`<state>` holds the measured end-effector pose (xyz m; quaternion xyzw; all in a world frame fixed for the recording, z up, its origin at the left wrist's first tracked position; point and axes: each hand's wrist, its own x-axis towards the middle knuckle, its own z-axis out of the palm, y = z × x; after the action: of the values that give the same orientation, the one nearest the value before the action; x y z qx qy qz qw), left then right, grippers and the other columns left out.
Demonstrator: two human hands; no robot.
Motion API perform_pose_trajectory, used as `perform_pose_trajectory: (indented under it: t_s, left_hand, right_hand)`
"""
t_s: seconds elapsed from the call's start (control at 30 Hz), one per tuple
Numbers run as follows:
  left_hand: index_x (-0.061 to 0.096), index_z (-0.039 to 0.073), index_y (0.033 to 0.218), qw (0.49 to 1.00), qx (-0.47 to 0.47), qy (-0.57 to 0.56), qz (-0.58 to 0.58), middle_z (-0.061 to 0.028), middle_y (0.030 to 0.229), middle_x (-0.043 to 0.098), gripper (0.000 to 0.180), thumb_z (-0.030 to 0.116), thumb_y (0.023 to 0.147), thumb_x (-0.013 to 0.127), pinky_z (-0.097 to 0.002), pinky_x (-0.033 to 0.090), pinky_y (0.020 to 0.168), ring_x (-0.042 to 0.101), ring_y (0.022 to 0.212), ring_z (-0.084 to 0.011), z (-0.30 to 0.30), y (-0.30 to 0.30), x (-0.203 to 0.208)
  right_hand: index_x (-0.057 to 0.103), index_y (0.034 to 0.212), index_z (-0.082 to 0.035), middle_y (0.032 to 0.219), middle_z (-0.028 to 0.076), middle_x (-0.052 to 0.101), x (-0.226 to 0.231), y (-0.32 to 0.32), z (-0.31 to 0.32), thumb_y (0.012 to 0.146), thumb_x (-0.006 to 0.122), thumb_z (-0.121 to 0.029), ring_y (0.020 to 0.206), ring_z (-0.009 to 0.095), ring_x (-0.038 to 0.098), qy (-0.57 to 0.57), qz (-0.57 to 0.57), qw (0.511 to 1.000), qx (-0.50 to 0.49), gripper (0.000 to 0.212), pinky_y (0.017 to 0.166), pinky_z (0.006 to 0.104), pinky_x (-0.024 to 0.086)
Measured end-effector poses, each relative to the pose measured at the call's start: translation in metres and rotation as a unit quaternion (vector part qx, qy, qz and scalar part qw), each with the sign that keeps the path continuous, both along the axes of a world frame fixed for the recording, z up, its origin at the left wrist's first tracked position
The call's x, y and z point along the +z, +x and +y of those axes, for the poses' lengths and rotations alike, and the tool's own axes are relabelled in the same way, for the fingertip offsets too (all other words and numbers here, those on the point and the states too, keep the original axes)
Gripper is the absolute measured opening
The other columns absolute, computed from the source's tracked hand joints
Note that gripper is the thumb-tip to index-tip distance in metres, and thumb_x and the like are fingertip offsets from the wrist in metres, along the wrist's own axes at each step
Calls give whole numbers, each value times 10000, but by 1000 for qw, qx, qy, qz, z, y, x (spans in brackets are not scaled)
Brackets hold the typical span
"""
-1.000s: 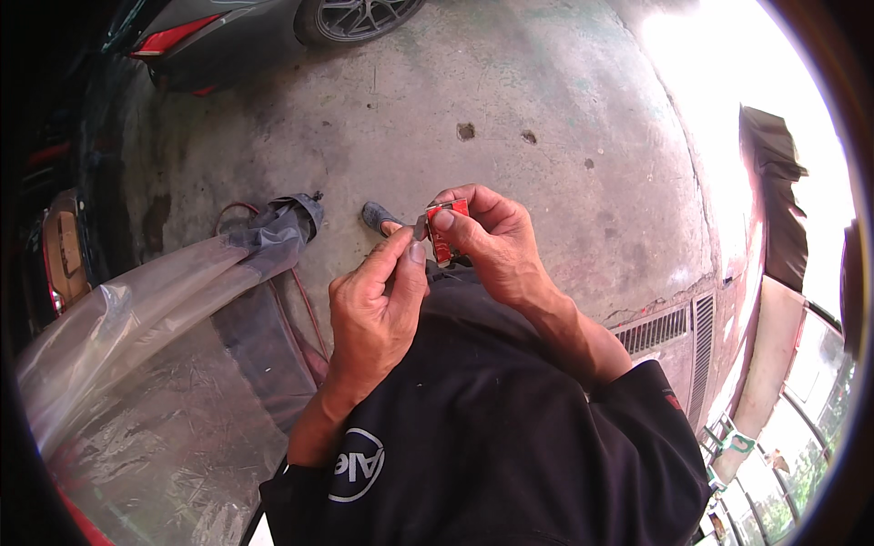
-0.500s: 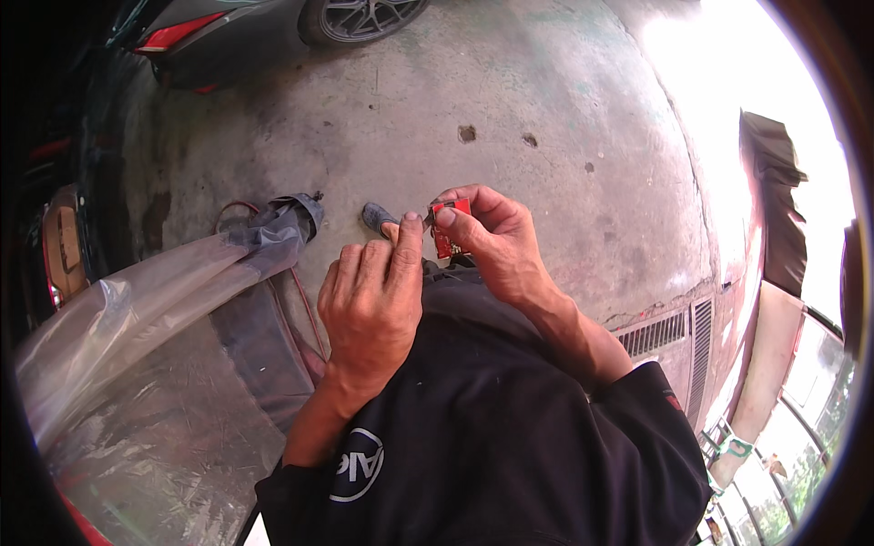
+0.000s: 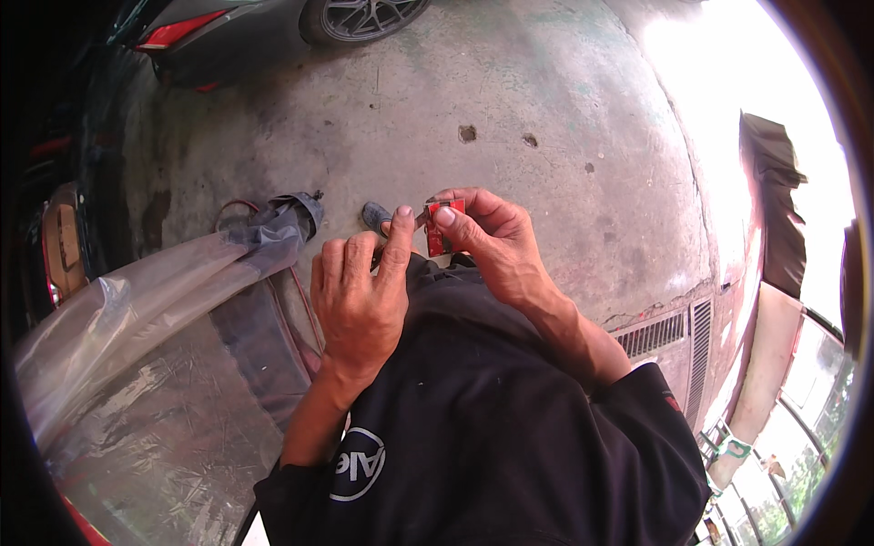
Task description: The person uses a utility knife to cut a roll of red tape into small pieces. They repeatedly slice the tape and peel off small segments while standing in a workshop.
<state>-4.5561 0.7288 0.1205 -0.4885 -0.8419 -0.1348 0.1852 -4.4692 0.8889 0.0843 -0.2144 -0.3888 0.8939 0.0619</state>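
Observation:
My right hand pinches a small flat red piece between thumb and fingers, just in front of my body. The piece looks like a little packet or card with dark marks on it. To its left, my left hand is closed with the back turned up and the index finger stretched forward. A thin dark blade-like tool juts from under that finger toward the red piece's left edge. Most of the tool is hidden by the fingers, so its exact kind does not show.
Clear plastic sheeting covers a large surface on my left. Beyond the concrete floor stands a dark car with a spoked wheel. A drain grate lies to the right. My shoe shows below my hands.
My left hand has drawn back slightly left, away from the red piece, so more of the thin tool shows. My right hand and the red piece have shifted only a little left.

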Motion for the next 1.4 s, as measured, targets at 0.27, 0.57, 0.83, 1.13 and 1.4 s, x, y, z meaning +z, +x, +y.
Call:
perform_pose_trajectory:
  t_s: [0.27,0.57,0.83,1.13,1.4]
  left_hand:
    - [721,95,1254,997,-16,13,-72,-38,824,576,381,22,880,719,-364,473,671,554,739,-217,-3,-1,2]
    - [690,-19,1234,914,42,124,-384,-195,927,730,268,44,979,638,-418,550,732,703,786,-336,12,9,12]
    - [698,-25,1231,779,143,123,-597,-51,723,667,267,141,1034,627,-265,466,582,610,641,-92,19,12,26]
    - [674,14,1157,560,125,266,-775,-9,728,606,215,188,1045,613,-192,330,480,421,527,-5,5,6,8]
    - [665,64,1118,417,82,326,-844,-56,841,671,189,228,1050,601,-191,303,417,382,478,-6,-1,-11,-1]
  right_hand:
    - [692,1171,3,1034,26,722,-1,2,0,1004,706,-197,937,83,645,17,-14,1000,13,261,823,256,543]
    - [683,1182,9,1005,29,717,-8,0,-1,1003,704,-176,904,91,650,43,23,999,-5,257,823,264,547]
    - [684,1180,6,1000,33,717,-8,-2,0,1007,699,-191,907,94,652,39,11,999,-13,263,818,270,549]
    - [669,1206,21,1022,40,721,0,-2,10,1012,692,-217,906,101,650,29,-13,999,35,308,814,280,546]
    - [624,1236,-22,1018,23,698,0,-8,11,973,727,-120,916,96,648,10,70,995,64,299,800,266,541]
